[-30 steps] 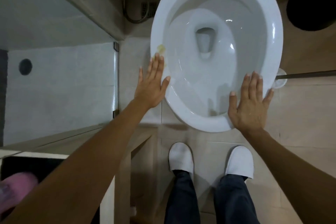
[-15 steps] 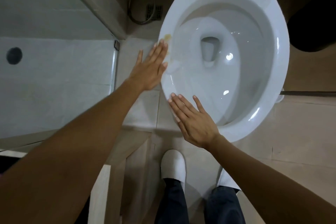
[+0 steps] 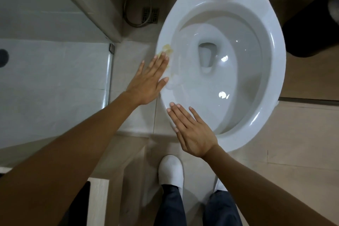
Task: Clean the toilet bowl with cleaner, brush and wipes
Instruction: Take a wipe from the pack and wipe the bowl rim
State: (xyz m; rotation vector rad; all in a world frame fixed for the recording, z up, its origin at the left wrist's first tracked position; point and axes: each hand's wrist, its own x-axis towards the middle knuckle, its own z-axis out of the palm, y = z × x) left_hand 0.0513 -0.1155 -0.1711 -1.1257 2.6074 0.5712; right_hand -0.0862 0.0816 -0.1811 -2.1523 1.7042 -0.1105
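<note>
Beige tiled floor [image 3: 293, 134] underfoot, paler shower tray [image 3: 55, 79] off to the left behind a glass edge. White toilet bowl [image 3: 275, 57] fills upper right of head view, seat and lid up at top, water pooled in the middle round the outlet. Black bin-like shape [image 3: 311, 29] at far right, mostly cut off. Metal hose [image 3: 146, 5] looped on floor left of the bowl, beside a square floor drain [image 3: 150, 15]. Two bare forearms reaching in from below. Left hand [image 3: 148, 80] flat, fingers straight and together, holding nothing, fingertips at the bowl's left rim; contact with the rim not clear. Right hand [image 3: 192, 130] also flat and empty, fingers straight, over the near-left rim, pointing up-left. White slipper [image 3: 170, 172] and dark trouser legs at bottom centre. Yellow stain [image 3: 167, 48] on the left rim, just past the left fingertips. Light wooden edge [image 3: 98, 202] bottom left.
</note>
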